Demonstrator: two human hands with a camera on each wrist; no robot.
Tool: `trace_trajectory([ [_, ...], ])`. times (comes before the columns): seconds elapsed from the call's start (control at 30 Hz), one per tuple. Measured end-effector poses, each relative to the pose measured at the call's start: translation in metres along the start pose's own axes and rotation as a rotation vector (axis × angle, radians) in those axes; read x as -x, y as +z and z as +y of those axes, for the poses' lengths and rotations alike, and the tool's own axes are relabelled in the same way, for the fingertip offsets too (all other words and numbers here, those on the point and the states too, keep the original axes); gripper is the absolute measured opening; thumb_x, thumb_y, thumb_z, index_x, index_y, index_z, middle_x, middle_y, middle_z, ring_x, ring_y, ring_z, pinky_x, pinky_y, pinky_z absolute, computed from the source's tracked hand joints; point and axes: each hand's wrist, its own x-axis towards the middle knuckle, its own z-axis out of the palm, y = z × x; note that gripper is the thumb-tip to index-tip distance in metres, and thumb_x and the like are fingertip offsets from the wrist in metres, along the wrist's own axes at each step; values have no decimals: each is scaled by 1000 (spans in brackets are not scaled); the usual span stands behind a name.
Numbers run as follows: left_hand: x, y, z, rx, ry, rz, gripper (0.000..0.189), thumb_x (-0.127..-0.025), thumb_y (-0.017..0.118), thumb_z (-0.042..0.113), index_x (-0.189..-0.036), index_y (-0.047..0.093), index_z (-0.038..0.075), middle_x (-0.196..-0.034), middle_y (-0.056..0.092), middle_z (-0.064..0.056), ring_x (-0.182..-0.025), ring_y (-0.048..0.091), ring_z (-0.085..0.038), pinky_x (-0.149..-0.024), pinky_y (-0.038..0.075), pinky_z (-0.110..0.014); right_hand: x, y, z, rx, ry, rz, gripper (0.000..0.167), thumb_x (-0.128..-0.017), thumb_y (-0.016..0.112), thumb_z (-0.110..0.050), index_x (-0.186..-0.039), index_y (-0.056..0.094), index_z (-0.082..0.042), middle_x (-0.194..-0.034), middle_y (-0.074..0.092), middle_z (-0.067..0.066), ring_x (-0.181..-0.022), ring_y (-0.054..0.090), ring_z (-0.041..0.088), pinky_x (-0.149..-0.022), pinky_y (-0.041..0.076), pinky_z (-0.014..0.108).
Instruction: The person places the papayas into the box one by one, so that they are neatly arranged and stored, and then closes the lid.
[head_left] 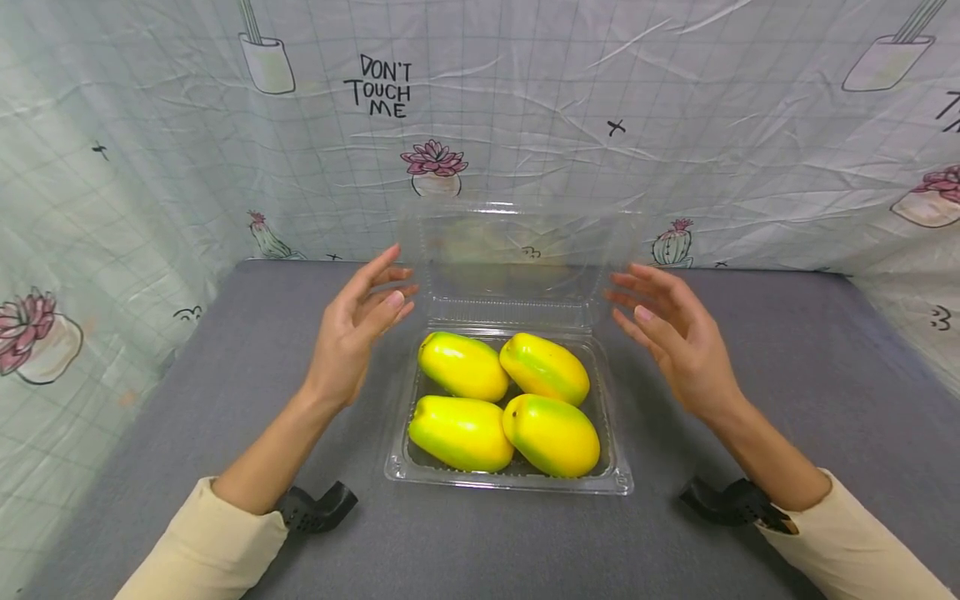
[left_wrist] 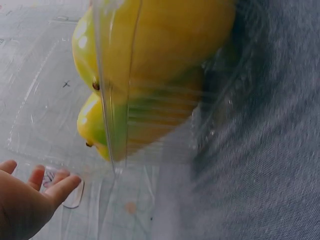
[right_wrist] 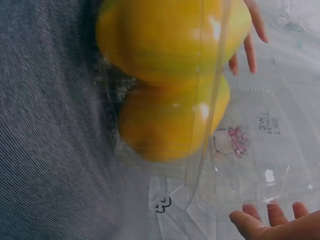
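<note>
A clear plastic clamshell box [head_left: 510, 482] stands on the table, its hinged lid [head_left: 517, 283] raised upright at the back. In its base lie several yellow-green mangoes, in a back row [head_left: 463, 367] and a front row [head_left: 552, 436]. My left hand [head_left: 347, 337] hovers left of the lid, fingers spread and loosely bent around nothing. On the other side, my right hand [head_left: 686, 346] mirrors it, fingertips close to the lid's right edge. Both wrist views show the mangoes through the box's clear side wall, with the left hand [left_wrist: 27, 202] and right hand [right_wrist: 280, 225] near the lid.
A grey cloth covers the table [head_left: 480, 542]. Behind it and along the sides hangs a pale curtain [head_left: 525, 108] printed with potted plants and lettering, close behind the lid. Black straps with mounts [head_left: 318, 507] sit on both wrists, below cream sleeves.
</note>
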Motion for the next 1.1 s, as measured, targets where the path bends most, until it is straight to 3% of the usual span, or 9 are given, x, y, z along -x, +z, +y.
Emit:
trace_trajectory([
  [0.17,3,3,0,11,6,16,53,-94,50,0,-146,37,3,-129,43,-27,-122,43,-47,-103,37,-47,5,1,3,-14,-50,-21,41,-97,40,8,-138,35,7,-137,38,29,-126,41,38,-105,35,37],
  [0.5,14,4,0,-173,42,-20,57,-93,54,2,-147,37,13,-134,45,-15,-126,45,-34,-101,39,-45,12,-3,7,86,-97,-90,44,-97,44,6,-137,27,11,-141,29,33,-130,34,41,-108,30,38],
  [0.73,23,3,3,-203,77,-32,58,-92,53,-1,-146,37,10,-137,46,-18,-128,43,-32,-105,34,-48,16,-4,4,133,-114,-121,44,-96,45,7,-135,26,14,-142,29,34,-130,34,40,-109,28,37],
  [1.1,38,0,11,-216,77,-85,57,-92,51,-5,-146,37,8,-142,43,-18,-132,38,-33,-108,31,-40,27,-5,-6,185,-162,-203,39,-96,41,12,-133,30,18,-142,34,31,-134,33,36,-111,26,36],
])
